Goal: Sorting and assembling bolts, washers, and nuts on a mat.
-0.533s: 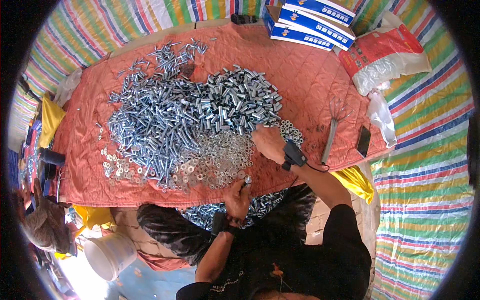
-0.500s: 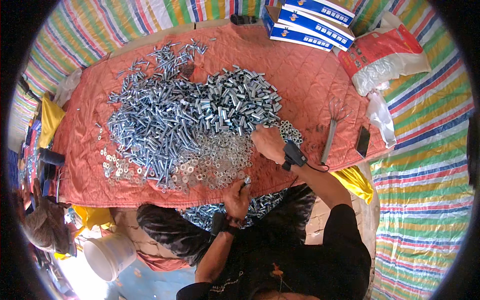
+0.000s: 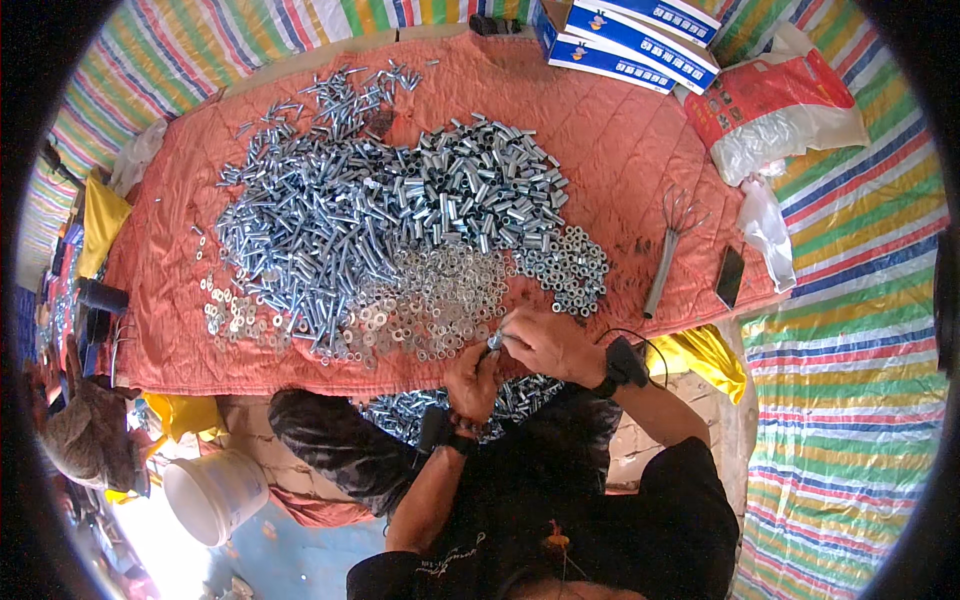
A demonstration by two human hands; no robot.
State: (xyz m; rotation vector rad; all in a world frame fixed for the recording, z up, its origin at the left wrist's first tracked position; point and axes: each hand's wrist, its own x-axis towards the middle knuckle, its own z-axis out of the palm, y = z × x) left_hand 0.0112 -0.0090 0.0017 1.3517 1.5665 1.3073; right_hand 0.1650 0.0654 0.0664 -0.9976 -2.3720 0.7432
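Head view:

Left hand: positioned at the near edge of the red quilted cloth. The thumb and fingers are closed and grasp 1 small metal part, which projects beyond the fingertips.

Right hand: positioned directly beside the left hand, with the thumb and fingers bent inward to the same part. Whether these fingers pinch that part or a separate piece cannot be told. A black device is strapped to the right wrist.

Location of the metal part: between the 2 hands, in front of the washers.

Hardware on the cloth: a heap of long bolts occupies the left side. Short metal sleeves adjoin it on the right. Small ring washers lie below the sleeves. Hex nuts form a group to the right of the washers. Flat washers are scattered at the lower left.

Surroundings: a wire-pronged tool and a dark phone lie to the right of the nuts. Blue-and-white boxes are stacked at the far edge. Below the cloth, more metal hardware lies between the person's legs. A white bucket is at the lower left.
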